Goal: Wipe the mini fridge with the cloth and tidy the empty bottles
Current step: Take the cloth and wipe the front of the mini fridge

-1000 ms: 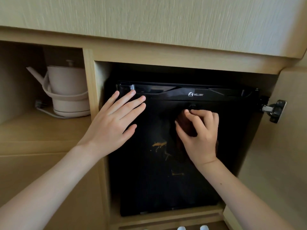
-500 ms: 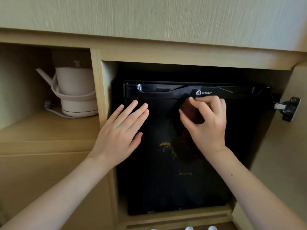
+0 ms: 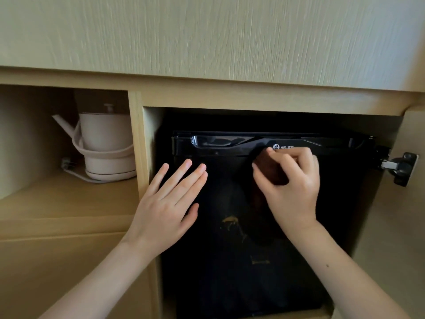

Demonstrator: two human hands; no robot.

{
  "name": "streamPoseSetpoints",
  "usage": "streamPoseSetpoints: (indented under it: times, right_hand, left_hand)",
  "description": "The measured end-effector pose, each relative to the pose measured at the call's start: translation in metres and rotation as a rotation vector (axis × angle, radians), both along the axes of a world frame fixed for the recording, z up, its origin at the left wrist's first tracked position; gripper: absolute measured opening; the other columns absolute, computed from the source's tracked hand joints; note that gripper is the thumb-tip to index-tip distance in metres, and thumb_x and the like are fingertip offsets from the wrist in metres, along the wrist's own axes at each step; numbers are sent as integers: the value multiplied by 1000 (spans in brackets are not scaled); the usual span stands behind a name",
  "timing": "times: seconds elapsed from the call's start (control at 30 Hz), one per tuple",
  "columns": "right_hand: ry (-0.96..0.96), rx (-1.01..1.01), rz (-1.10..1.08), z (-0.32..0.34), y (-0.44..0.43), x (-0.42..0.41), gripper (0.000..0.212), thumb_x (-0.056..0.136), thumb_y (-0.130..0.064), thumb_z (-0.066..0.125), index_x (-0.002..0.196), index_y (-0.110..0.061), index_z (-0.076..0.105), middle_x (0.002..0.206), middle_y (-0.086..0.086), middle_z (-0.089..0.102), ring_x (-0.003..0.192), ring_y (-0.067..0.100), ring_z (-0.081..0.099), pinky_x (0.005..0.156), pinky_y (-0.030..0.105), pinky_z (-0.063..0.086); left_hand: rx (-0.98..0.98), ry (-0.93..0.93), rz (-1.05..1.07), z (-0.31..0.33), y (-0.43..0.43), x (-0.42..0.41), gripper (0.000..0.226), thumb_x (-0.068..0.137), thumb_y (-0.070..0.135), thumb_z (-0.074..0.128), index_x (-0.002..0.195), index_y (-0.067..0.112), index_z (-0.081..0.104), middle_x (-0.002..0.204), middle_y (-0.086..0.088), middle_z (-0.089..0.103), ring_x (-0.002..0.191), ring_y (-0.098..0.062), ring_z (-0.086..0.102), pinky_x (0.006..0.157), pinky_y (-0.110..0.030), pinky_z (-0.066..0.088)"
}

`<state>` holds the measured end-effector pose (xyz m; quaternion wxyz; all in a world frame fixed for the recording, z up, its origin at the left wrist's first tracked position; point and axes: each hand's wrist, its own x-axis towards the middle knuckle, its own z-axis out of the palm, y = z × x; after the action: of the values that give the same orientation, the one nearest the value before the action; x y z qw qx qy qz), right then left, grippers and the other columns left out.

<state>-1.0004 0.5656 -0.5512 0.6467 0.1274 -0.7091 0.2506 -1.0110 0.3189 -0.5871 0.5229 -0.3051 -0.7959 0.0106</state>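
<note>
A black mini fridge [image 3: 230,272] stands shut inside a wooden cabinet bay. My right hand [image 3: 292,187] grips a dark brown cloth [image 3: 269,171] and holds it against the upper part of the fridge door, just below the logo strip. My left hand [image 3: 167,203] lies flat with straight fingers on the door's upper left. Yellowish smears [image 3: 230,221] mark the door's middle. No bottles are in view.
A pale pink electric kettle [image 3: 103,146] with its cord sits on the wooden shelf [image 3: 57,199] in the left bay. The open cabinet door's hinge [image 3: 400,166] juts out at the right. A wooden upright [image 3: 140,153] divides the two bays.
My right hand has carried the cloth up the fridge door to the logo strip. My left hand has stayed flat on the door. The camera has shifted slightly.
</note>
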Motion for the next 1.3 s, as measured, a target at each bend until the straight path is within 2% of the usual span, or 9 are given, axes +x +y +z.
streamPoseSetpoints:
  times: [0.1,0.23,0.37,0.53,0.7,0.93,1.03,1.2,1.3]
  right_hand:
    - [1,-39,-11,1,-18,-2,24,79,-18,83,97,-4,74,97,10,60,86,27,53,81,18,39]
    - [-21,105,21,-9,-40,-5,24,82,-22,81,99,-7,74,98,9,62,87,25,52,76,28,45]
    - [-53,179,51,-2,-32,-3,23,82,-21,81,100,-7,74,96,8,61,87,24,51,79,26,44]
    - [-55,-17,34,1,-3,3,25,79,-15,84,98,-3,74,96,6,56,89,25,51,84,13,36]
    - [-19,-57,59,0,-25,0,21,78,-11,85,93,-2,73,95,4,54,88,23,50,82,13,37]
    - [-38,175,137,0,-95,-7,26,83,-17,79,105,-4,74,99,11,59,91,25,49,82,23,41]
    - [-57,157,155,2,-85,-3,26,81,-16,82,104,-5,74,98,8,59,91,24,49,82,24,43]
    - [-77,38,81,1,-41,5,27,77,-12,85,100,-4,73,95,5,56,90,23,47,86,10,33]
    - [-62,8,52,1,-33,4,26,77,-12,85,98,-3,73,95,6,54,90,23,47,84,11,34]
  left_hand:
    - [-12,-5,6,0,-1,0,58,93,23,60,148,11,46,158,-1,38,150,-22,27,123,-49,20]
    - [-21,0,17,0,1,1,59,93,24,60,149,11,45,159,-1,37,150,-22,27,123,-49,18]
    - [-12,14,34,1,1,1,60,93,24,61,149,11,44,159,-1,37,150,-22,27,123,-50,18]
    - [-59,74,63,4,-7,1,57,94,27,62,147,11,48,157,-1,41,147,-22,34,122,-52,20]
    - [-132,89,110,9,-26,6,57,95,31,61,147,12,49,156,-1,42,146,-22,37,122,-53,19]
    - [-102,47,118,13,-39,9,61,93,35,61,148,14,46,158,1,37,149,-22,29,125,-50,10]
    - [-73,43,101,12,-36,8,61,92,33,63,148,14,47,158,2,38,149,-20,29,125,-49,9]
    - [-47,47,94,11,-35,7,63,90,31,66,147,14,48,158,2,39,148,-19,31,124,-48,11]
    - [-47,42,93,11,-34,6,63,89,31,65,147,15,48,157,1,39,148,-19,32,124,-47,11]
